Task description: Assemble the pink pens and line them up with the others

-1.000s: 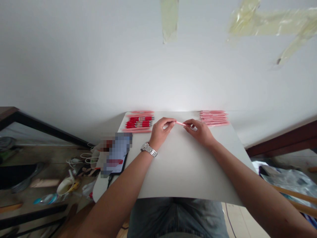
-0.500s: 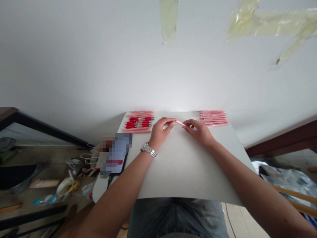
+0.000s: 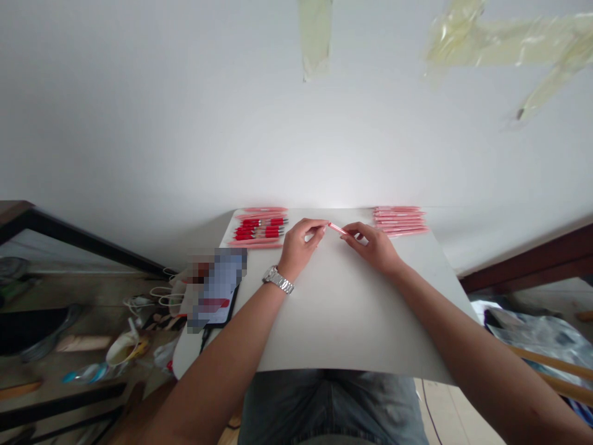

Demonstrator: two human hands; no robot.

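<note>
Between my two hands is a thin pink pen [image 3: 337, 228] with a small red tip at its left end, held just above the white table. My left hand [image 3: 302, 243], with a metal watch on its wrist, is closed, its thumb and forefinger pinching at the red tip. My right hand [image 3: 372, 246] is closed round the pen's other end, which its fingers partly hide. Left of my hands lie red pens [image 3: 260, 232] with pink slim pieces [image 3: 257, 243] around them. To the right is a row of similar pink pens [image 3: 401, 221].
A phone [image 3: 222, 290], partly blurred out, rests on the left edge of the white table [image 3: 343, 321]. A white wall [image 3: 231, 111] with tape strips stands behind the table. Cables, a cup [image 3: 122, 348] and a bottle [image 3: 86, 374] are lower left.
Hardly anything differs. The pen has shifted very slightly between my hands, and both hands keep their places.
</note>
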